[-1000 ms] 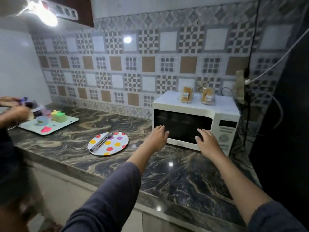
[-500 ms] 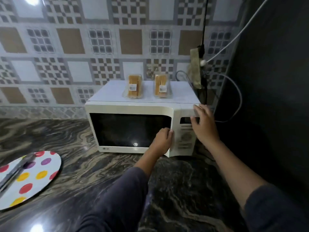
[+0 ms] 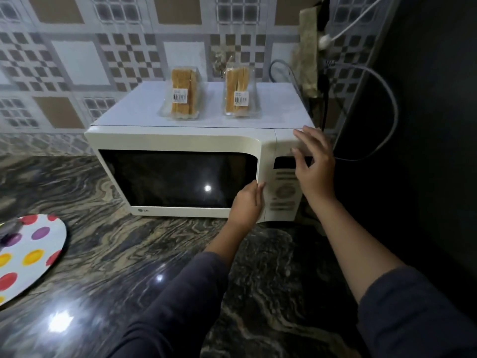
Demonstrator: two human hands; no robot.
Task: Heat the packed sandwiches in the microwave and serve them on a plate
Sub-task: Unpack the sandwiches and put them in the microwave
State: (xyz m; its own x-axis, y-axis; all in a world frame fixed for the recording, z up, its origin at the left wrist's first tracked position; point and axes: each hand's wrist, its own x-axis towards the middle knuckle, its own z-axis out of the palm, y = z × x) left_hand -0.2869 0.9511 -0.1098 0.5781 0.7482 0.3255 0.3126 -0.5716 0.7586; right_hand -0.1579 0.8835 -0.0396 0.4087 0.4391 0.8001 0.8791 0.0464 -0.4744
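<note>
The 2 packed sandwiches atop the microwave look light, soft and slippery, best pinched by their sides, while the left hand grips the door edge and the right hand rests straight-fingered on the panel.

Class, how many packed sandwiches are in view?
2. One clear-wrapped sandwich pack stands left of centre atop the white microwave; the other to its right. The dark interior could hide more.
</note>
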